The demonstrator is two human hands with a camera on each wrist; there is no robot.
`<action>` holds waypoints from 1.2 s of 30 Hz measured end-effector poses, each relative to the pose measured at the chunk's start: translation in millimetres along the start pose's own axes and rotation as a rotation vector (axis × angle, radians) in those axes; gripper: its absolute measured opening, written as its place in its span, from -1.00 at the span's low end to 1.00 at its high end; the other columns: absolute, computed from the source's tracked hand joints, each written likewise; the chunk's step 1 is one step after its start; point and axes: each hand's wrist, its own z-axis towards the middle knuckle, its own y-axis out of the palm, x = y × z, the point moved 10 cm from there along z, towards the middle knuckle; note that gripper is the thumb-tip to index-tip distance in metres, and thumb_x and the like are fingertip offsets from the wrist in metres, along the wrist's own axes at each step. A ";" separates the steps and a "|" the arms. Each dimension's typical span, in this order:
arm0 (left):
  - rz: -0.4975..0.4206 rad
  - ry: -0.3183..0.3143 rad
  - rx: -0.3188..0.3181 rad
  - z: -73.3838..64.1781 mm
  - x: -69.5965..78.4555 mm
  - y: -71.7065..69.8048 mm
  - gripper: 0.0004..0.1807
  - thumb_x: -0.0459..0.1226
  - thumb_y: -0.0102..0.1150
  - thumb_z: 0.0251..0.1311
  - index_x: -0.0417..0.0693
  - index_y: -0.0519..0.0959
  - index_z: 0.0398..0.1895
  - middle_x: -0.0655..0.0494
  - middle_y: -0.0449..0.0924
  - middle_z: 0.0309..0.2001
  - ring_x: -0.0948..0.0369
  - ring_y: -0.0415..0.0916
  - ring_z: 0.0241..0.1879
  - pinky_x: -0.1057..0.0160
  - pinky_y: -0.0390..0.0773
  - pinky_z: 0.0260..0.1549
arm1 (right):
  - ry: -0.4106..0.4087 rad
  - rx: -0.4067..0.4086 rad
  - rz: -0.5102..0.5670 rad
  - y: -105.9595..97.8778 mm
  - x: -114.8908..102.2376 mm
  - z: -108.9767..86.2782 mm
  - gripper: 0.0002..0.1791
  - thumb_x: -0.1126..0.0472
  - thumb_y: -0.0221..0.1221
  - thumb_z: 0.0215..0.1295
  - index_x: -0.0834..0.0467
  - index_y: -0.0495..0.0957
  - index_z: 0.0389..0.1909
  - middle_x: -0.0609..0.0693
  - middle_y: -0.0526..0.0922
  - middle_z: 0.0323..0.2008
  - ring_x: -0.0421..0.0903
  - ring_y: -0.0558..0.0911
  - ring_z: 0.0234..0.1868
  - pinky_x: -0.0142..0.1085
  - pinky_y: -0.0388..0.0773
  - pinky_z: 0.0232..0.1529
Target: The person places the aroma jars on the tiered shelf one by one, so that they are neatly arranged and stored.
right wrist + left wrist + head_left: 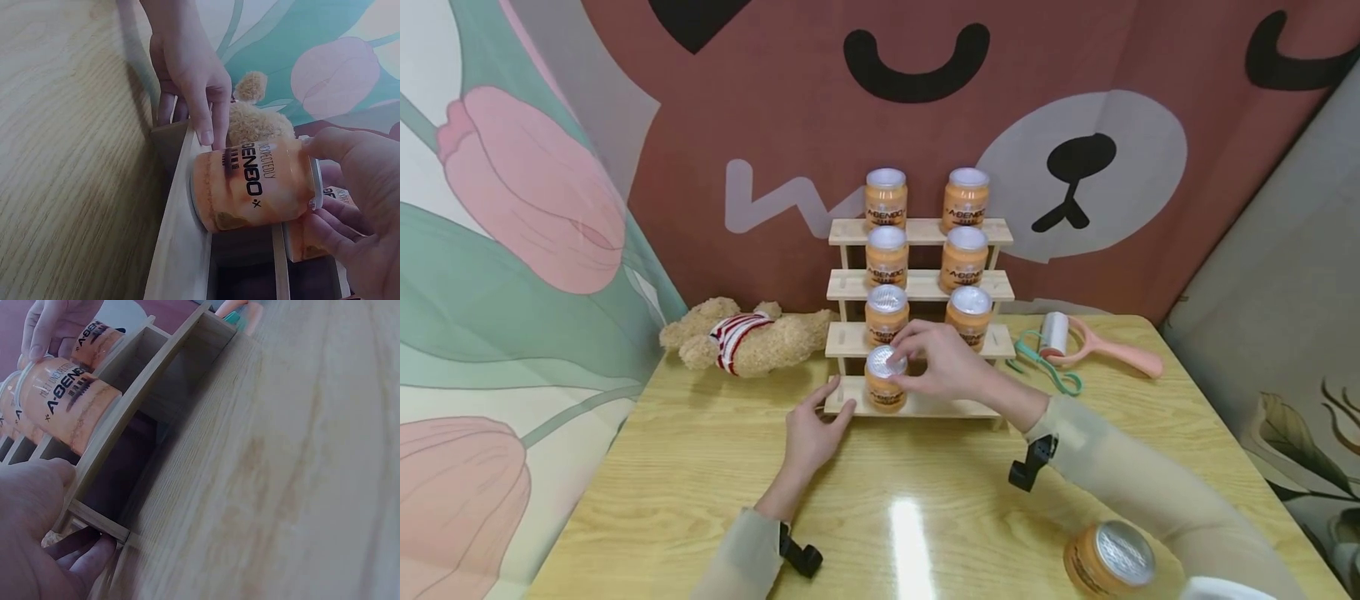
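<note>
A stepped wooden display rack [955, 406] holds orange A-BENDO cans with silvery lids in two columns. On its lowest step, left of the middle, stands one upright can [886, 392]. My right hand [943, 362] pinches this can at its top rim, thumb and fingers on either side in the right wrist view. My left hand [811, 433] grips the left end of the lowest step, thumb on top and fingers at the end and underside, as the left wrist view shows. One more can [1097, 558] stands on the table at the front right.
A teddy bear [767, 342] in a striped top lies left of the rack. To the right are green-handled scissors [1052, 371] and a pink lint roller [1120, 350]. Printed cloth [775, 100] hangs behind the wooden table [700, 500]. A white object [1221, 590] shows at the bottom right edge.
</note>
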 end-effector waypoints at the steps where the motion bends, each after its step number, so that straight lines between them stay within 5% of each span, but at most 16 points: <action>1: -0.003 0.001 -0.001 0.4 0.1 0.1 -0.43 -0.20 0.48 0.32 -0.09 0.62 0.38 -0.23 0.63 0.33 -0.15 0.71 0.17 0.06 0.77 -0.01 | 0.003 0.003 0.002 -0.1 0.3 0.0 -0.83 0.11 0.53 0.20 0.08 0.84 -0.24 0.04 0.78 0.00 -0.10 0.73 -0.17 -0.15 0.76 -0.12; 24: -0.007 -0.011 0.006 0.3 -2.2 -0.7 -0.43 -0.22 0.48 0.32 -0.08 0.62 0.39 -0.19 0.65 0.32 -0.10 0.76 0.10 0.11 0.78 -0.04 | -0.044 0.098 -0.068 -6.7 -8.8 -7.0 -0.85 0.07 0.55 0.24 0.06 0.86 -0.31 -0.08 0.73 -0.27 -0.17 0.65 -0.35 -0.38 0.63 -0.32; 31: -0.005 -0.003 -0.002 -0.1 1.7 1.0 -0.43 -0.22 0.47 0.33 -0.09 0.61 0.39 -0.20 0.65 0.32 -0.11 0.75 0.11 0.10 0.78 -0.05 | -0.023 0.113 -0.011 -41.6 -3.3 -23.2 -0.78 0.08 0.56 0.23 0.08 0.85 -0.16 -0.05 0.78 -0.23 -0.16 0.71 -0.29 -0.19 0.75 -0.22; 36: 0.004 -0.009 -0.003 0.0 1.5 1.0 -0.43 -0.21 0.47 0.33 -0.07 0.61 0.39 -0.21 0.66 0.31 -0.10 0.76 0.11 0.10 0.78 -0.04 | -0.011 0.106 -0.022 -73.1 2.3 -46.2 -0.76 0.11 0.54 0.26 0.02 0.83 -0.07 -0.05 0.79 -0.21 -0.25 0.67 -0.29 -0.26 0.70 -0.25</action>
